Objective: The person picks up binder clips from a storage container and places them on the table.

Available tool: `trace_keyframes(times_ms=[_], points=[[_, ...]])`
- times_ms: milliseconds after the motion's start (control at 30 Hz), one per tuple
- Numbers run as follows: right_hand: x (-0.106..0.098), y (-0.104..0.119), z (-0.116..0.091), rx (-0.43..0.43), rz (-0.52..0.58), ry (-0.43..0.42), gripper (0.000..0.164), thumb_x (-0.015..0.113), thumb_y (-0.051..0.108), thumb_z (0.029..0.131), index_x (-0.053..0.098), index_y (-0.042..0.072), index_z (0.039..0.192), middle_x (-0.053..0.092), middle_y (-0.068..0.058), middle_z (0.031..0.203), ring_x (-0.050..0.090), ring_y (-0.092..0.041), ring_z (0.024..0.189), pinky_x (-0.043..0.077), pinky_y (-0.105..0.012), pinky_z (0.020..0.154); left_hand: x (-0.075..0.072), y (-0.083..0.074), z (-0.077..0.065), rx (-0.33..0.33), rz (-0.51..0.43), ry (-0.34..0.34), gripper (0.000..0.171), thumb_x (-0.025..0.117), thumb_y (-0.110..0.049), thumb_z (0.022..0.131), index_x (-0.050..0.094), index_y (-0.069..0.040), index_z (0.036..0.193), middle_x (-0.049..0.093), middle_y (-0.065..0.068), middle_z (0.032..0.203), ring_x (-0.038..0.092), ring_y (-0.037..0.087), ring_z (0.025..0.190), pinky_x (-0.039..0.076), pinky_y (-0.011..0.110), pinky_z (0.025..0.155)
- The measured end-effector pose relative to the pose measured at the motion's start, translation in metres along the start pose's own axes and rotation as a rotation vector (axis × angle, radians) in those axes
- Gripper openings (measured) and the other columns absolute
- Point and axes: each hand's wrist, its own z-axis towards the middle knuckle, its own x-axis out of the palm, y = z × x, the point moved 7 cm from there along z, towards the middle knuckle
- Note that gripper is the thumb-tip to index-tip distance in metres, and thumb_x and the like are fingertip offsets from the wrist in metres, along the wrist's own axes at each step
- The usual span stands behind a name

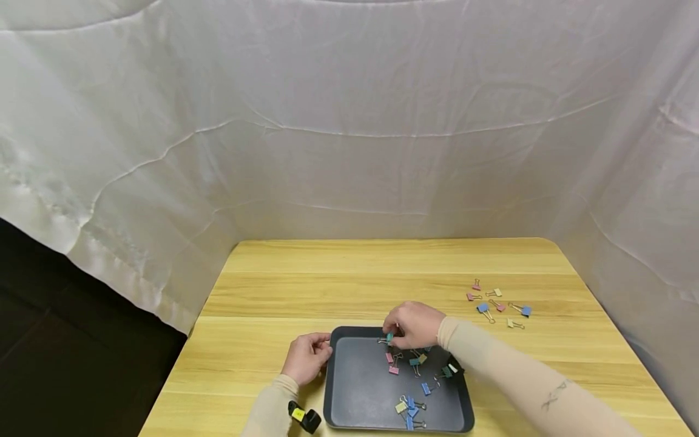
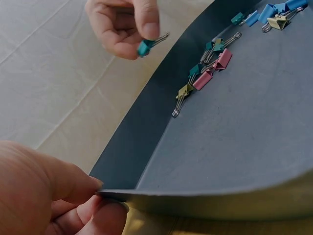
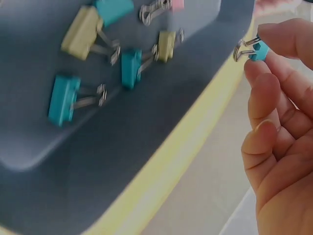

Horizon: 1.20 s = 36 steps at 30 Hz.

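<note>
A dark grey tray (image 1: 357,388) lies near the front of the table with several binder clips in it. My left hand (image 1: 306,358) pinches its far left corner, thumb (image 2: 80,183) on top of the rim and fingers beneath. Over the tray's far edge, my right hand (image 1: 416,325) holds a teal binder clip (image 3: 261,52) between thumb and fingertips, wire handles pointing away. Below that hand lie pink clips (image 1: 394,369), teal clips (image 3: 62,100) and yellow clips (image 3: 80,34). Blue clips (image 1: 412,411) and a yellow clip (image 1: 401,407) are bunched near the tray's front edge.
On the wooden table (image 1: 273,285), right of the tray, lie loose pink clips (image 1: 476,285), blue clips (image 1: 483,308) and yellow clips (image 1: 515,324). A pale cloth (image 1: 382,164) hangs behind and at the sides.
</note>
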Motion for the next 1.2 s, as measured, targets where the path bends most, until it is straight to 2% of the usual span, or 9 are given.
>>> trace_keyframes(times_ms=[333,467,600,667,867,1033,1200], points=[[-0.026,-0.035,-0.013,0.079,0.037,-0.129,0.013,0.072,0.02,0.082,0.073,0.016,0.094,0.064,0.009,0.084,0.049,0.002,0.06,0.046,-0.02,0.058,-0.001,-0.001,0.0,0.002,0.007,0.002,0.027,0.061,0.0,0.086,0.065,0.007,0.113,0.06,0.004,0.078,0.055,0.012,0.058,0.049,0.028,0.044],[-0.038,-0.062,-0.022,0.126,0.058,-0.19,0.013,0.072,0.018,0.083,0.073,0.014,0.094,0.064,0.008,0.085,0.05,0.001,0.06,0.046,-0.02,0.058,-0.001,0.0,0.001,0.002,0.004,0.004,0.027,0.061,0.001,0.086,0.065,0.007,0.112,0.06,0.004,0.078,0.055,0.013,0.058,0.049,0.028,0.044],[-0.049,-0.099,-0.039,0.217,0.052,-0.254,0.011,0.073,0.016,0.081,0.073,0.015,0.092,0.064,0.01,0.082,0.05,0.0,0.061,0.045,-0.022,0.057,-0.001,0.001,0.001,-0.003,-0.003,0.007,0.027,0.062,0.001,0.086,0.065,0.007,0.113,0.06,0.005,0.078,0.055,0.013,0.058,0.049,0.029,0.045],[-0.053,-0.119,-0.051,0.296,0.058,-0.267,0.013,0.073,0.016,0.082,0.073,0.015,0.094,0.065,0.01,0.083,0.05,-0.002,0.061,0.045,-0.023,0.059,-0.001,0.002,0.0,-0.003,-0.003,0.007,0.027,0.062,0.001,0.086,0.065,0.007,0.113,0.06,0.004,0.078,0.056,0.013,0.058,0.049,0.029,0.044],[-0.059,-0.17,-0.098,0.526,0.141,-0.26,0.023,0.069,0.016,0.087,0.07,0.005,0.108,0.065,0.003,0.089,0.058,-0.01,0.067,0.049,-0.032,0.067,-0.001,0.003,-0.001,-0.002,-0.003,0.006,0.027,0.062,0.001,0.086,0.065,0.006,0.113,0.06,0.004,0.077,0.055,0.013,0.057,0.049,0.028,0.043],[-0.061,-0.207,-0.14,0.636,0.129,-0.28,0.029,0.069,0.023,0.088,0.069,0.003,0.11,0.066,0.001,0.091,0.059,-0.016,0.077,0.05,-0.039,0.07,-0.002,0.003,-0.002,-0.006,-0.01,0.008,0.027,0.062,0.001,0.087,0.065,0.007,0.113,0.06,0.005,0.078,0.055,0.013,0.057,0.049,0.028,0.043],[-0.055,-0.241,-0.183,0.756,0.146,-0.285,0.036,0.066,0.029,0.09,0.068,0.001,0.112,0.068,-0.007,0.096,0.063,-0.025,0.087,0.051,-0.047,0.076,-0.004,0.003,-0.004,-0.01,-0.008,0.009,0.027,0.062,0.001,0.087,0.065,0.007,0.113,0.06,0.004,0.078,0.056,0.014,0.059,0.049,0.028,0.045]])
